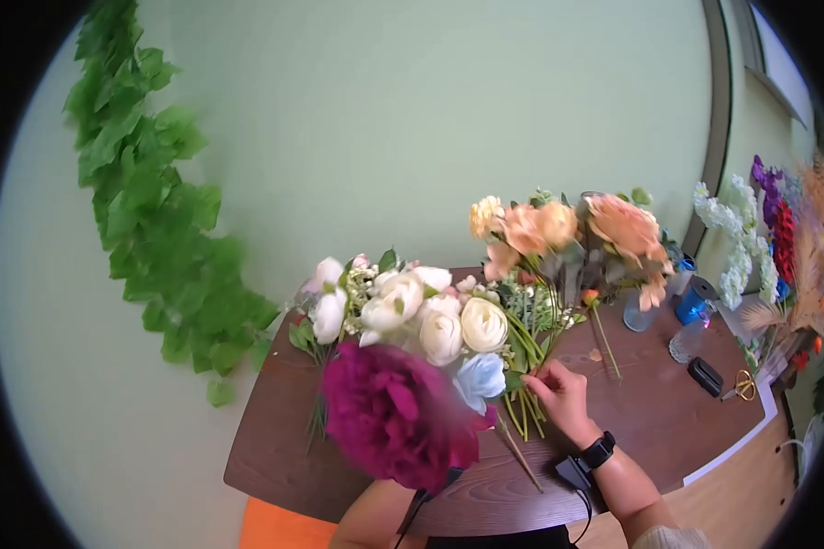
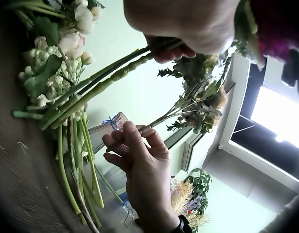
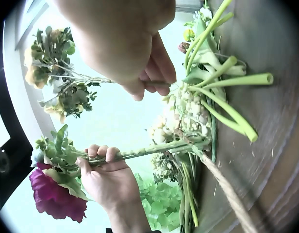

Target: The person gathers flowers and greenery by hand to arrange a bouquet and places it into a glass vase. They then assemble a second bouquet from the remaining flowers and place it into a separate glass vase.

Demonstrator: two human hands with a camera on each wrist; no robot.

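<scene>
My left hand (image 3: pixel 108 177) grips a bundle of green stems (image 3: pixel 140 154) carrying a large magenta flower (image 1: pixel 389 412) and a light blue rose (image 1: pixel 481 380). In the head view this hand is hidden behind the magenta bloom. My right hand (image 1: pixel 563 398) pinches the thin stem of a spray of peach flowers (image 1: pixel 526 229) between thumb and fingertips. That spray leans upward, away from me, over the back of the table. White flowers (image 1: pixel 398 302) with several loose green stems (image 1: pixel 522 412) lie between and beyond my hands.
The dark wooden table (image 1: pixel 357 499) bears a brown stick (image 1: pixel 520 453) near its front. Toward the right stand glass vases (image 1: pixel 685 343), a blue ribbon roll (image 1: pixel 694 300), a black case (image 1: pixel 705 376) and gold-handled scissors (image 1: pixel 744 385). A leafy vine (image 1: pixel 156 201) hangs at left.
</scene>
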